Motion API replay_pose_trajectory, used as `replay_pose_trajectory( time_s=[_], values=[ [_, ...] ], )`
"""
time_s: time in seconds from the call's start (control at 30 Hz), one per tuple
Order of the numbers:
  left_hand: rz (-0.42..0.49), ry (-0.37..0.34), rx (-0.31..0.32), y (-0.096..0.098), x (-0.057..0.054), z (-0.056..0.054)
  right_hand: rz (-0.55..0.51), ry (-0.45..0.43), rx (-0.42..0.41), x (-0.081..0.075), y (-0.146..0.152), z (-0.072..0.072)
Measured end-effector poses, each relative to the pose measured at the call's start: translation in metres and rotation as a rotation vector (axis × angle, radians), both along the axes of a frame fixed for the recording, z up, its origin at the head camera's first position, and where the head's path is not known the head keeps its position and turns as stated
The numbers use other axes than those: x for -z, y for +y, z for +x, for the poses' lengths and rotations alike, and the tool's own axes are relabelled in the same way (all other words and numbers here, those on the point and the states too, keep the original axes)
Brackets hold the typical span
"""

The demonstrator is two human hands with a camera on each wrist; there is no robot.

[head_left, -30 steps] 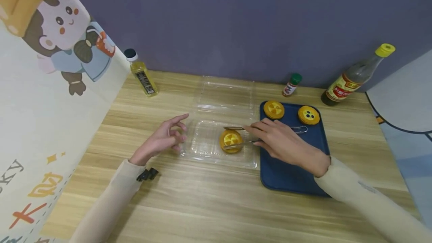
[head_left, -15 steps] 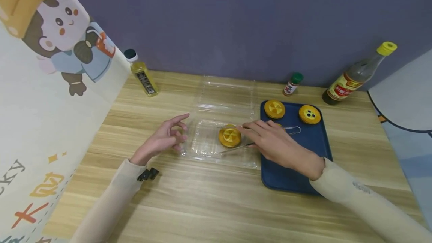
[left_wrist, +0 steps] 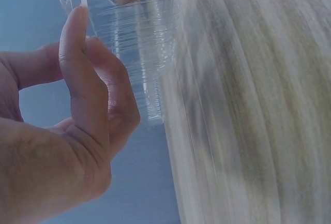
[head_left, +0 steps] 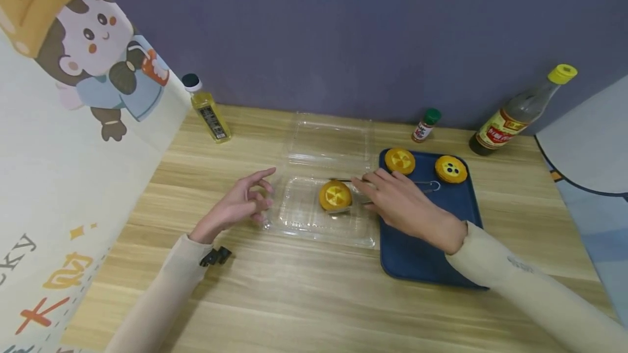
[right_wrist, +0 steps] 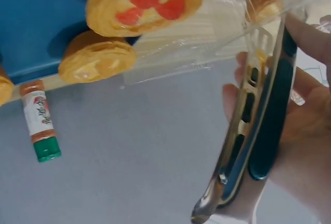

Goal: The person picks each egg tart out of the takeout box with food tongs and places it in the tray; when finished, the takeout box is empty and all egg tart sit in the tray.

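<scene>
My right hand (head_left: 409, 208) grips metal tongs (right_wrist: 271, 115) with dark green handle pads. The tongs' arms lie on the far and near sides of a tart (head_left: 336, 195) with an orange and yellow top. That tart sits in the right half of a clear plastic container (head_left: 299, 206). My left hand (head_left: 240, 198) is at the container's left edge, index finger stretched out and the others loosely bent, holding nothing. In the right wrist view a red-topped tart (right_wrist: 147, 4) is on the blue tray (head_left: 417, 255); my right hand hides it from the head view.
The container's open lid (head_left: 328, 138) lies behind it. At the tray's back are an orange-topped tart (head_left: 399, 162) and a blueberry-topped tart (head_left: 451, 170). An oil bottle (head_left: 211, 116), a green-capped spice jar (head_left: 426, 125) and a yellow-capped sauce bottle (head_left: 505, 124) stand along the wall.
The tongs spread apart around the tart, then their near arm came back against its front side. My right hand shifted slightly left. My left hand has stayed put.
</scene>
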State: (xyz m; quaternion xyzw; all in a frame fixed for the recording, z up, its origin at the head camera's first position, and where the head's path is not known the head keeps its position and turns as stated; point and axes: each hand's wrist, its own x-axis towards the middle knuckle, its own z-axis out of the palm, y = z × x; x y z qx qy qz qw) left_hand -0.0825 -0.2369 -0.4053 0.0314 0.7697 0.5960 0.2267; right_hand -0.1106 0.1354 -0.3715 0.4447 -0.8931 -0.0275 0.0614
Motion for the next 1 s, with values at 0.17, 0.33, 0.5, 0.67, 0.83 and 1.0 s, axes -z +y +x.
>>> replay_pose_trajectory(
  time_s=[0.17, 0.33, 0.5, 0.67, 0.83, 1.0],
  values=[
    [0.001, -0.002, -0.004, 0.001, 0.001, 0.0, 0.0, -0.053, 0.02, 0.002, -0.006, -0.005],
    [0.005, -0.006, -0.005, 0.002, 0.002, -0.001, -0.03, -0.067, 0.023, 0.007, -0.009, -0.008],
    [0.006, -0.007, -0.004, 0.0, 0.001, -0.002, -0.051, -0.051, 0.017, 0.01, -0.009, -0.009],
    [0.001, 0.005, -0.007, 0.0, -0.001, -0.001, -0.081, -0.03, 0.008, 0.012, -0.008, -0.009],
    [-0.001, -0.001, -0.013, 0.0, 0.0, -0.001, -0.108, -0.017, 0.004, 0.015, -0.007, -0.008],
    [0.004, -0.003, -0.013, 0.001, 0.002, -0.001, -0.125, -0.011, 0.008, 0.018, -0.004, -0.007]
  ],
)
